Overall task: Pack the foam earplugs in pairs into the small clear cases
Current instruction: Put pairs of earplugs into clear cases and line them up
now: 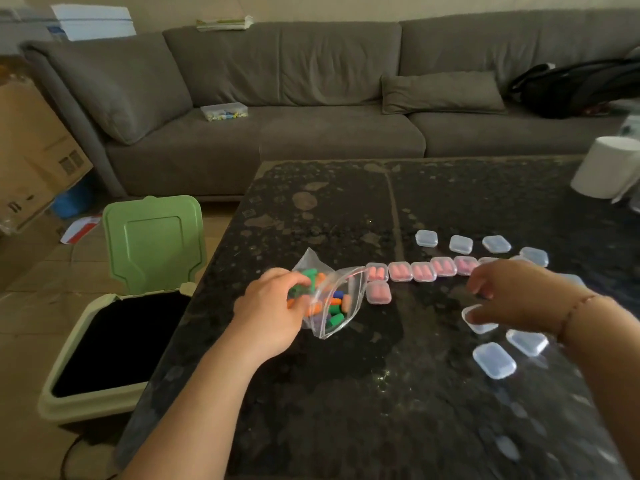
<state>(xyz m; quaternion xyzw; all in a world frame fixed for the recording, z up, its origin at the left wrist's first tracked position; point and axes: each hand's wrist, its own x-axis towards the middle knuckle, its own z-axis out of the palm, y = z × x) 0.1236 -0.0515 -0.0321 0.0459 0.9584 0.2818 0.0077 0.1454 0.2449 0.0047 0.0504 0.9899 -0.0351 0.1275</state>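
My left hand (pixel 273 306) grips a clear zip bag (pixel 329 299) of green, orange and blue foam earplugs, its mouth facing right, low over the dark table (pixel 346 393). A row of small clear cases with pink earplugs (pixel 422 271) runs right of the bag, one more case (pixel 378 292) just below its left end. My right hand (pixel 509 292) hovers with loosely curled fingers over an empty clear case (pixel 479 323); whether it touches the case is unclear. Several empty cases lie behind the row (pixel 460 244) and near my right wrist (pixel 494 360).
An open bin with a green lid (pixel 152 247) stands left of the table. A white roll (pixel 606 171) sits at the table's far right. A grey sofa (pixel 277 133) lies behind, with a plastic box (pixel 224 110) and a black bag (pixel 575 88) on it.
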